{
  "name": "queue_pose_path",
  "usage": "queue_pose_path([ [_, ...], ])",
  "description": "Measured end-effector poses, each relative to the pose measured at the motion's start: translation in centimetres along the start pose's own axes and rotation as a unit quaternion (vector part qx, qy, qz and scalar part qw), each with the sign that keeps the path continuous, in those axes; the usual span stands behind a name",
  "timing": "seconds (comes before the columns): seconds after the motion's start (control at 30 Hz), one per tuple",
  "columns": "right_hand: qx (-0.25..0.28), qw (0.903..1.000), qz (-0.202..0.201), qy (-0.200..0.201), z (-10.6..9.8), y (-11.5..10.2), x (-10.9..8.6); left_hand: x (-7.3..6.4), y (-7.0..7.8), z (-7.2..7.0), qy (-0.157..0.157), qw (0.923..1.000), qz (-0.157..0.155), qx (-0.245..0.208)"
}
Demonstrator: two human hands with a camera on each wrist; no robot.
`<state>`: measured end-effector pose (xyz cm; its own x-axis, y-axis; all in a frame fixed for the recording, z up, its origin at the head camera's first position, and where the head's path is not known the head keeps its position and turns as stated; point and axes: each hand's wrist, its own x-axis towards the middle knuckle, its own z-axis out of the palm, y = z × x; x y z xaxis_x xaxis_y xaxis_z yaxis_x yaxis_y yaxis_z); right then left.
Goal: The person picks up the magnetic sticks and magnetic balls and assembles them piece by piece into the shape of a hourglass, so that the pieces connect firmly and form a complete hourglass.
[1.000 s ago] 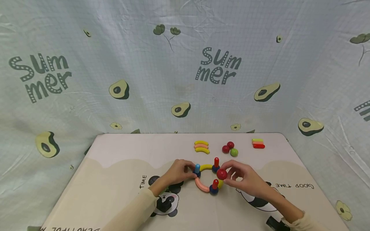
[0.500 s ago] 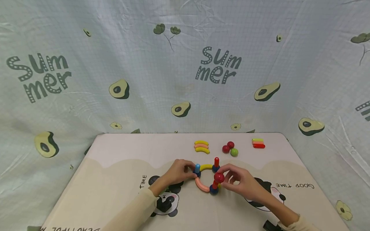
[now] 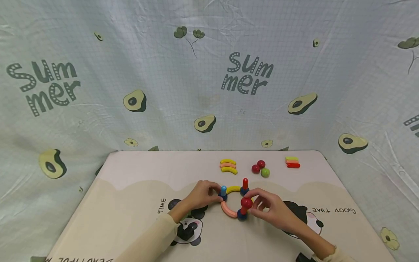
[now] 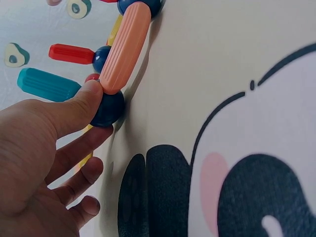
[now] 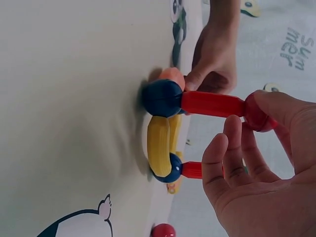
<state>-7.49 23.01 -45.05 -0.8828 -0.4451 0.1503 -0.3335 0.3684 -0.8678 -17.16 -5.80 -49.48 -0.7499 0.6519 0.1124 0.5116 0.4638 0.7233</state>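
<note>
A ring of curved rods joined by dark blue balls lies on the table: a pink curved rod (image 3: 228, 210), a yellow one behind (image 3: 233, 189) and another yellow curved rod (image 5: 159, 145) partly behind my right hand. My left hand (image 3: 203, 194) pinches the left dark blue ball (image 4: 109, 109), from which a blue stick (image 4: 48, 85) stands up. Thumb and fingers of my right hand (image 3: 270, 207) hold a red ball (image 5: 257, 111) against the top of the front red stick (image 5: 212, 103). That stick rises from the front dark blue ball (image 5: 162, 98). A second red stick (image 3: 245, 183) stands at the back.
Farther back on the table lie several curved rods (image 3: 228, 166), two red balls (image 3: 255, 169) with a green ball (image 3: 265, 173), and several short straight sticks (image 3: 292, 162). A printed cloth (image 3: 209, 91) hangs behind the table.
My right hand has moved left with the red ball, from beside the ring to the top of the front red stick. My left hand stays in place on its ball.
</note>
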Motion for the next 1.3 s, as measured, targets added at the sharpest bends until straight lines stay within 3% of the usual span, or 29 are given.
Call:
queue_pose_path([
  [0.57,0.016,0.9985,0.011,0.051,1.2,0.7,-0.4,-0.3,0.3,-0.2,-0.004,1.0,-0.002,-0.004],
  [0.9,0.031,0.995,0.043,0.085,1.7,0.9,-0.5,-0.8,1.2,-1.2,0.049,0.9965,-0.023,-0.064],
  [1.3,0.031,0.9926,0.042,0.109,2.2,1.3,0.4,-0.2,1.9,-0.8,0.05,0.9953,-0.014,-0.081],
])
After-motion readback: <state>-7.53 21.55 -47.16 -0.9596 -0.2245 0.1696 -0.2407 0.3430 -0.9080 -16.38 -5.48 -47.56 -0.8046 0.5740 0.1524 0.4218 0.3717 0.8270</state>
